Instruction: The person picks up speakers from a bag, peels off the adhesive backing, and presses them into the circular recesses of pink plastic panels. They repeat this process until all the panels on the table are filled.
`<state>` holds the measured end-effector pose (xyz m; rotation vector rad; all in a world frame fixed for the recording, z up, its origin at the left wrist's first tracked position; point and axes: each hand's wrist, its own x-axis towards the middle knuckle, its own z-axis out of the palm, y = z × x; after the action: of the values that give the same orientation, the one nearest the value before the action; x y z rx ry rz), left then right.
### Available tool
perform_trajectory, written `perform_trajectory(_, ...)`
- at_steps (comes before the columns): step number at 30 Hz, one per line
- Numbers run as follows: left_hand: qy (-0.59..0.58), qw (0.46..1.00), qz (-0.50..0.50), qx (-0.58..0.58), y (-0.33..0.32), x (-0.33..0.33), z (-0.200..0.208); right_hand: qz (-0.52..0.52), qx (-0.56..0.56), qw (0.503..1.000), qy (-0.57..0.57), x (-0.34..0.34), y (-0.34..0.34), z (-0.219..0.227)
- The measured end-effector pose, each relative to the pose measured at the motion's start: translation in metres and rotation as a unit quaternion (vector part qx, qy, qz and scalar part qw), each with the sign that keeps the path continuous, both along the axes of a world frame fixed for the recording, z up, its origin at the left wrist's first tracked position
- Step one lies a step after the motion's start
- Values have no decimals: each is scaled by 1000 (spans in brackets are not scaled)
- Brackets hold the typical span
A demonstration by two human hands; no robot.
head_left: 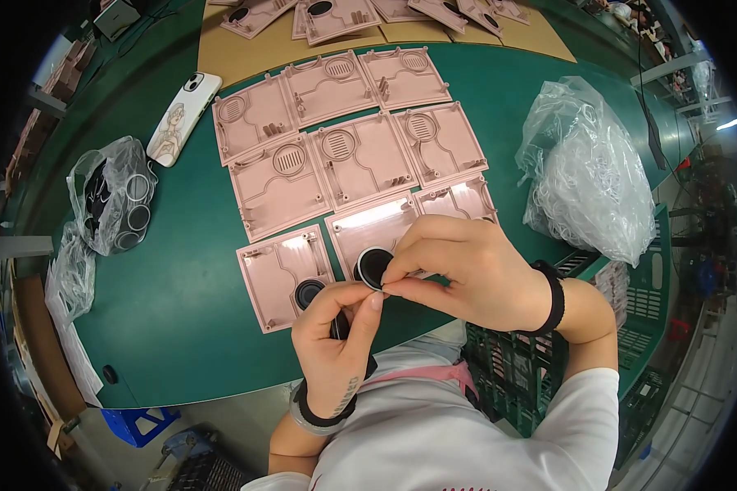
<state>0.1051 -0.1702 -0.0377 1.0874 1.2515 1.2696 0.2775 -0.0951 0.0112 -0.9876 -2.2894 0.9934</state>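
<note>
Between my two hands is a round black disc with a white rim [375, 267], tilted up over the front row of pink plastic shells. My right hand [479, 268] pinches its lower edge between thumb and forefinger. The thumb and forefinger of my left hand [333, 331] meet at the same edge. Another round black part [309, 293] shows by my left forefinger, above the front left pink shell [277, 274]; whether it is held or lies in the shell I cannot tell. Part of a further black piece [340, 326] is tucked inside my left palm.
Several pink shells [368, 155] lie in rows on the green table [180, 303]. More pink parts lie on cardboard [418, 33] at the back. A phone [183, 119] and a bag of black rings [119, 196] are left, a clear bag [590, 176] right. Green crates [516, 368] stand below.
</note>
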Motion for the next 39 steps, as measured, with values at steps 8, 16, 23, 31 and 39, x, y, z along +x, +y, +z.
perform_trajectory(8, -32, 999, 25, 13, -1, 2, -5, 5, 62, 998, -7, -3, -6, -2)
perform_trajectory(16, 20, 998, 34, 39, -3, 7, -8, -19, 62, 998, -8, -5, -9, -5)
perform_trajectory(23, 45, 997, 45, 42, -3, 10, -10, -25, 48, 998, -12, -7, -11, -7)
perform_trajectory(31, 128, 986, 69, 85, -6, 14, -4, -48, 176, 983, -29, -11, -24, -8)
perform_trajectory(39, 34, 997, 39, 51, -9, 9, -10, -74, -99, 991, -40, -1, 1, 10)
